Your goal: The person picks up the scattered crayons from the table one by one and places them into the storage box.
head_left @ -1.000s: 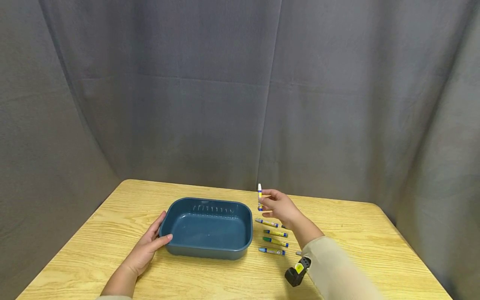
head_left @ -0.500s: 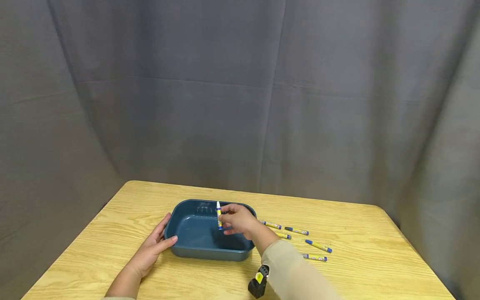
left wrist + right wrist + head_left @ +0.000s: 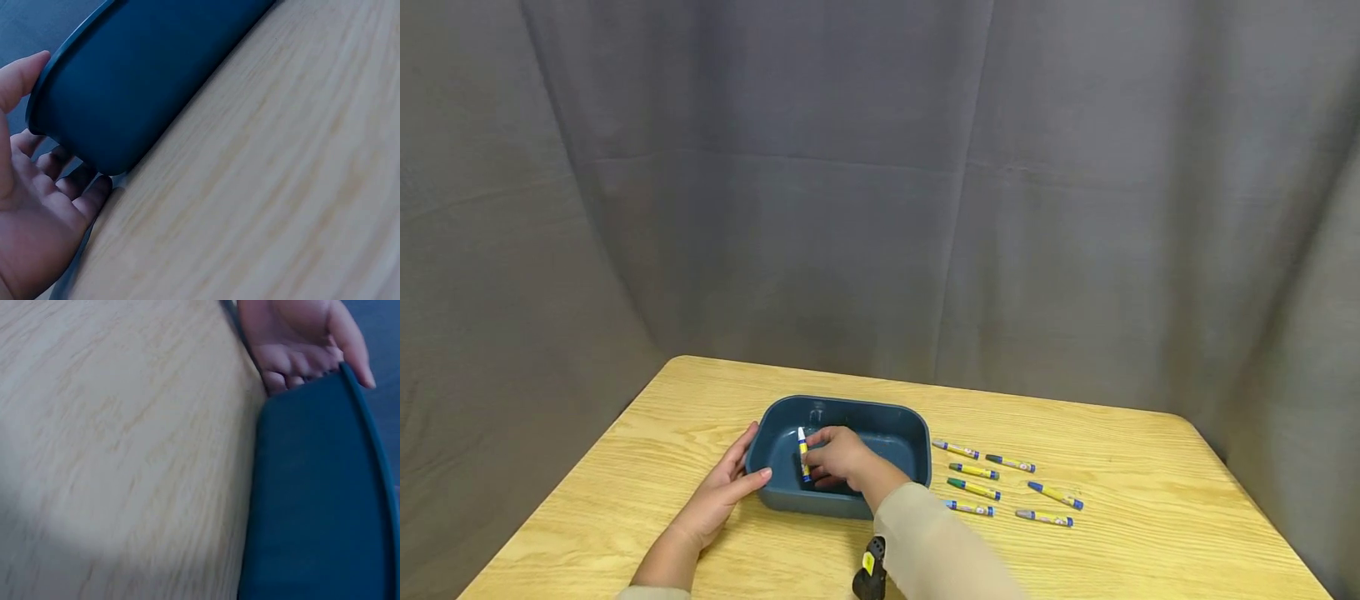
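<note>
A dark teal plastic bin stands on the wooden table. My left hand holds its left end, thumb at the rim and fingers along the outer wall; the left wrist view shows the fingers against that wall. In the right wrist view the same left hand appears beyond the bin. My right hand reaches over the near wall into the bin. Between thumb and fingers it pinches a white-tipped crayon with a yellow and blue wrapper, nearly upright in the bin's left half.
Right of the bin lie several wrapped crayons, among them a green one, a dark blue one and a light blue one. A black wrist device hangs below the right sleeve. Grey curtains rise behind the table.
My right hand has carried the white-tipped crayon leftward from beside the bin and down into it. The left hand stays at the bin's left end. More crayons on the table are now uncovered.
</note>
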A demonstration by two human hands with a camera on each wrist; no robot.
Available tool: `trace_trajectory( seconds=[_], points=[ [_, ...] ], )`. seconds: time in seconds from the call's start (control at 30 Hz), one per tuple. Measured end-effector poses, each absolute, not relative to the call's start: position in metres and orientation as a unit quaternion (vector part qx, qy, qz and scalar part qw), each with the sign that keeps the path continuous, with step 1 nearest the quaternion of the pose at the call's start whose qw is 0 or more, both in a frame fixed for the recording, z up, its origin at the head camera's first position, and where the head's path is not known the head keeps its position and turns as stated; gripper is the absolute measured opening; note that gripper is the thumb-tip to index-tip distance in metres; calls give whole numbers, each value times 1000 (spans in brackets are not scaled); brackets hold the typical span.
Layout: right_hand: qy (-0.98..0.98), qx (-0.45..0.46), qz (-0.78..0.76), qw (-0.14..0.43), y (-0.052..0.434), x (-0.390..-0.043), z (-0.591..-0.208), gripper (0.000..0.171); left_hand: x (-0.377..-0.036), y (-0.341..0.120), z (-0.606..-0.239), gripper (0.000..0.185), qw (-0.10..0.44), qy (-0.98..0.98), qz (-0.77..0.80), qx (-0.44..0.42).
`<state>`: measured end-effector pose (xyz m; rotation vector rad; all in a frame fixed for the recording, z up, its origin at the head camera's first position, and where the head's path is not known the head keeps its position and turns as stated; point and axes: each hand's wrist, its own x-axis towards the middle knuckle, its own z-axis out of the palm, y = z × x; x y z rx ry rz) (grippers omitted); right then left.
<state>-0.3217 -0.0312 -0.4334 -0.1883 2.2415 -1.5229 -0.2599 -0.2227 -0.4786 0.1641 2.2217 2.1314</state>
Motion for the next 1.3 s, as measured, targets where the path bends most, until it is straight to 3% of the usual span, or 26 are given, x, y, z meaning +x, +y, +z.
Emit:
trace_trajectory(
  seconds=[0.37, 0.8, 1.1, 1.3],
  points=[
    [863, -75, -469, 173, -54, -318, -435, 10, -258, -223, -476, 80, 30, 722, 689, 52],
    [915, -97, -372, 124, -59, -314, -432, 7, -259, -223, -478, 80, 26, 725, 686, 47],
    [913, -98, -380, 112, -51, -318, -429, 17, -258, -221, -476, 78, 29, 723, 688, 58],
    [883, -125, -432, 136, -40, -326, -417, 28, -257, -223, -477, 79, 29, 729, 682, 49]
  ],
)
